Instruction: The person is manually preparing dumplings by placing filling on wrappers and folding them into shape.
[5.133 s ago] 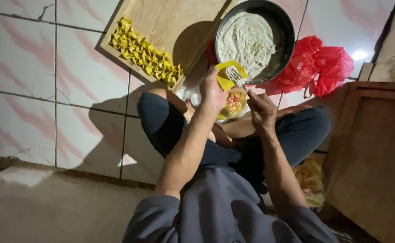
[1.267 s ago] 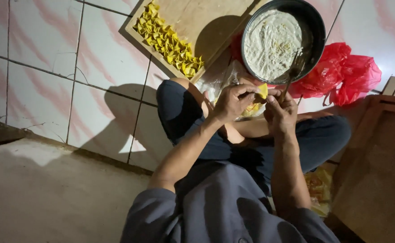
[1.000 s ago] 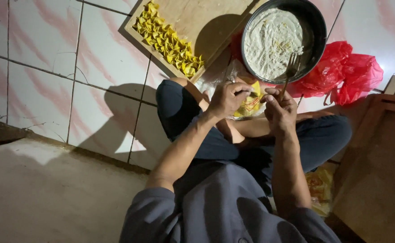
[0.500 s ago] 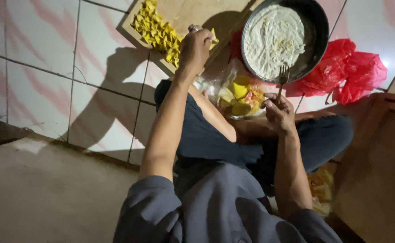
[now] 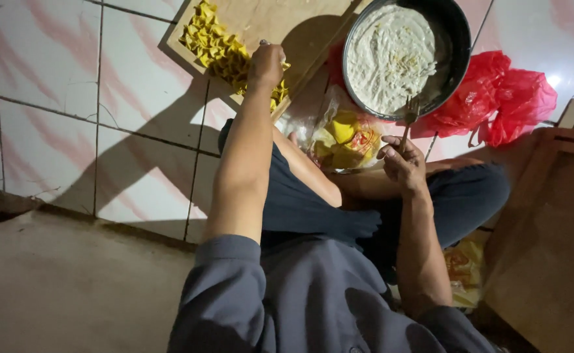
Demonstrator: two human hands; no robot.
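I sit cross-legged on a tiled floor. My left hand (image 5: 266,63) reaches out to a wooden board (image 5: 300,23). Its fingers curl down on a folded yellow dumpling at the near end of a row of yellow dumplings (image 5: 212,40). My right hand (image 5: 401,161) stays near my knee and grips a fork (image 5: 409,112), tines up, just at the rim of a dark round bowl (image 5: 455,46) of pale filling (image 5: 388,55). A clear bag of yellow wrappers (image 5: 341,136) lies between my knees and the bowl.
A crumpled red plastic bag (image 5: 510,101) lies right of the bowl. A brown wooden piece of furniture (image 5: 551,248) stands close on the right, with a yellow packet (image 5: 462,269) beside my leg. Bare concrete (image 5: 71,287) borders the tiles at lower left.
Both hands were together folding a dumpling over the wrapper bag. My left hand has since stretched out to the board's dumpling row. My right hand kept the fork and stayed put.
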